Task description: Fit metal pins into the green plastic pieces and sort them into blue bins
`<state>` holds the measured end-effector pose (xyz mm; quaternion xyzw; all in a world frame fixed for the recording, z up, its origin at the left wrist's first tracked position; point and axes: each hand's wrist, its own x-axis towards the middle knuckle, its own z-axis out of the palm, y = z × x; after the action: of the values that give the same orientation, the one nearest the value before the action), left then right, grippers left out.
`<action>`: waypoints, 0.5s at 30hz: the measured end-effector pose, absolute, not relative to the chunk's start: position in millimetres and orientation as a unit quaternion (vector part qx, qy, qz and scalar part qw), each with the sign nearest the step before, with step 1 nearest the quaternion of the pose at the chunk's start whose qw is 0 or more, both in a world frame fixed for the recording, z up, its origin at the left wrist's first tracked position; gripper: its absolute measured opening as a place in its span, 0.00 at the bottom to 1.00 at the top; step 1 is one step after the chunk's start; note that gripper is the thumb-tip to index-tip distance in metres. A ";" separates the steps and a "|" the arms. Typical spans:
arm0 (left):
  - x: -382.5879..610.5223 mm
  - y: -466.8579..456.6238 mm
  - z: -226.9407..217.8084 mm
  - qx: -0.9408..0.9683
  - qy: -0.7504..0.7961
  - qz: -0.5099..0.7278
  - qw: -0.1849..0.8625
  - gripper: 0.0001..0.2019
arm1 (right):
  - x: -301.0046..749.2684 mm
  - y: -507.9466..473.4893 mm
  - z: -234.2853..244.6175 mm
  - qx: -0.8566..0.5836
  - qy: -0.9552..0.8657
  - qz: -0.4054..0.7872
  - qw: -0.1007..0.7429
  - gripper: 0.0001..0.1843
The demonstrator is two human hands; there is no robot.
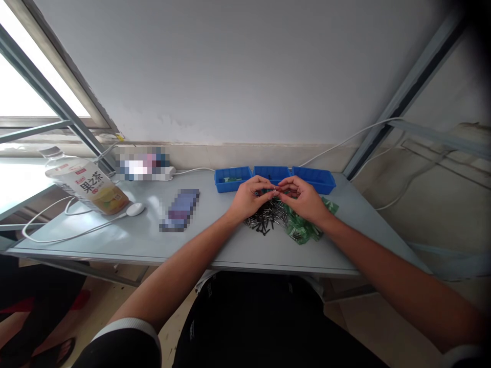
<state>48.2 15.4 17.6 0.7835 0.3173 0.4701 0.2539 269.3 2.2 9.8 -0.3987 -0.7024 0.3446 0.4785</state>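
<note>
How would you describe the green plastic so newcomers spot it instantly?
On the grey table, find three blue trays near the wall. Before them, partly hidden by the right hand, lies green plastic. Its colour distinguishes it from the dark, screw-like pieces beside it.

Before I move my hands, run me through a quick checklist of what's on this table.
1. Hands together: ok; left hand and right hand meet around the fingertips.
2. What the fingertips pinch: cannot tell; it is too small to make out.
3. Loose metal pieces close by: ok; they lie heaped below the hands.
4. Green plastic fully visible: not ok; the right hand partly covers it.
5. Blue trays nearby: ok; three stand in a row just beyond the hands.
6. Bottle away from the hands: ok; it is toward the table's left end.
</note>
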 end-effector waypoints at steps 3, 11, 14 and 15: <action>48.2 14.9 17.8 0.785 0.302 0.479 0.250 0.10 | 270.1 2.1 12.0 -0.409 -0.717 0.325 0.461 0.19; 49.4 12.2 19.2 0.799 0.280 0.472 0.246 0.13 | 272.1 1.0 17.4 -0.425 -0.752 0.263 0.429 0.14; 49.5 14.1 17.3 0.800 0.276 0.475 0.243 0.12 | 273.0 2.0 16.8 -0.416 -0.755 0.279 0.422 0.16; 49.6 14.9 16.5 0.797 0.276 0.478 0.244 0.11 | 273.1 2.1 16.7 -0.415 -0.756 0.287 0.417 0.17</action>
<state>49.6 14.9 16.5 0.7974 0.2764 0.4780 0.2436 273.1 2.1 16.7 -0.4149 -0.7561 0.2872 0.4167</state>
